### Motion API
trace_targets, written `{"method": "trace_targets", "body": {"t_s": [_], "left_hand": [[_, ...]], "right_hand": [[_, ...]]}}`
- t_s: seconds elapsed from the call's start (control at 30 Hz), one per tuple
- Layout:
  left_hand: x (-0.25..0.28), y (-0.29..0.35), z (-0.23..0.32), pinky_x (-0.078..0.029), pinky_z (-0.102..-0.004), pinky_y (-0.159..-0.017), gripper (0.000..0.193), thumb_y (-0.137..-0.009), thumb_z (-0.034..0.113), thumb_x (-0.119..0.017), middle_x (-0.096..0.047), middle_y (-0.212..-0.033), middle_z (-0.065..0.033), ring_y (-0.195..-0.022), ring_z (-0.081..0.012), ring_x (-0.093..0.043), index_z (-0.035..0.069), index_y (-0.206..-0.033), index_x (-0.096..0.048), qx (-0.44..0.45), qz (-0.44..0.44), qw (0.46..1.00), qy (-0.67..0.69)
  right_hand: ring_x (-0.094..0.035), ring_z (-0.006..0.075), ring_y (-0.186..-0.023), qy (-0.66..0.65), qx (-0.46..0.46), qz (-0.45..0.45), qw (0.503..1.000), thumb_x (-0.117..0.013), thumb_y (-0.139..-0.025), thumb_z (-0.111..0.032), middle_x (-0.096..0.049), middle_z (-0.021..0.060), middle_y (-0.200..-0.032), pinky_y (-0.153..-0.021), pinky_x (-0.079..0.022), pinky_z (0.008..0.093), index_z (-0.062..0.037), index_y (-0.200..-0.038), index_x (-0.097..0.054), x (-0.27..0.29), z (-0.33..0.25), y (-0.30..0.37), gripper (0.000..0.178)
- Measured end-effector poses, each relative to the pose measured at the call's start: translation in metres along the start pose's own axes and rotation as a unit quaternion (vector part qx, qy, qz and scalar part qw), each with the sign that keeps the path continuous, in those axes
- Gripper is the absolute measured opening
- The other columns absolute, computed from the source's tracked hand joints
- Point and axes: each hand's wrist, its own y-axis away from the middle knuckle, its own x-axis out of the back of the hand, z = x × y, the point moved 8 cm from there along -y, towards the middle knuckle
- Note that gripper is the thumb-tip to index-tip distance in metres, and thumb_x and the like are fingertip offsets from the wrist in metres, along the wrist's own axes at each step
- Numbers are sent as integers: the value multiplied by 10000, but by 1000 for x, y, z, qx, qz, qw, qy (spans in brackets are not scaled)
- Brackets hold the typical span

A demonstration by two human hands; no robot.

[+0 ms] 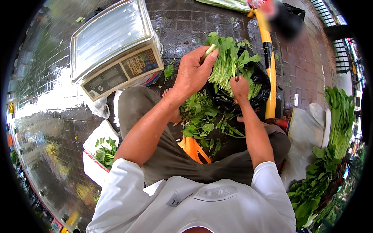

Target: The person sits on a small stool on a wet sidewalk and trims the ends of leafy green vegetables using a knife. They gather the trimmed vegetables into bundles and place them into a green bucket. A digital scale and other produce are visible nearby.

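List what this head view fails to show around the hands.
- Right hand: the thin dark tool it holds is too small to identify.
- Left hand: its fingertips cover the stalk's lower end.
- Greens: stem bases hidden behind the right hand.
- Top right: a blurred patch.

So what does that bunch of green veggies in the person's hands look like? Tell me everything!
The bunch of leafy greens has broad, bright green leaves on top and pale green stalks packed together below. It stands roughly upright over a black plastic bag. The left hand pinches one pale stalk at its edge; the right hand grips the stalks lower down.
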Motion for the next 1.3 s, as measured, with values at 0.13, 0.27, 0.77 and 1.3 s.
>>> {"method": "trace_targets", "body": {"t_s": [0.13, 0.27, 0.77, 1.3], "left_hand": [[-10, 0, 0, -385, -221, -494, 261, -978, 253, -521, -544, -626, 26, -546, -32, -484, 13, -968, -624, 7, -36, 999, -8], [-17, 5, 1, -419, -222, -491, 279, -976, 270, -528, -646, -737, -11, -582, -41, -531, 16, -1008, -641, 15, -51, 999, -12], [-32, 9, -8, -445, -262, -479, 325, -988, 307, -507, -679, -818, -48, -559, -55, -538, 22, -1068, -641, -33, -81, 996, -32], [-87, 27, 10, -486, -286, -641, 312, -960, 241, -569, -711, -915, -85, -724, -51, -532, 43, -1196, -620, -70, -177, 980, -58]], "right_hand": [[-602, 409, -577, 64, 125, 75, 987, -600, -784, -214, -588, 223, -599, -540, -473, 454, 32, -660, -602, 71, -38, -6, 276], [-609, 397, -584, 49, 145, 95, 984, -622, -805, -206, -589, 223, -606, -546, -473, 449, 24, -749, -653, 134, -67, 9, 239], [-607, 176, -467, -63, -24, 55, 996, -600, -877, -290, -644, 107, -588, -482, -473, 344, 35, -714, -617, 182, -38, -7, 363], [-470, 40, -468, -281, 31, -119, 952, -634, -897, -212, -535, -11, -576, -413, -369, 228, -3, -766, -614, 184, -107, 67, 248]]}}
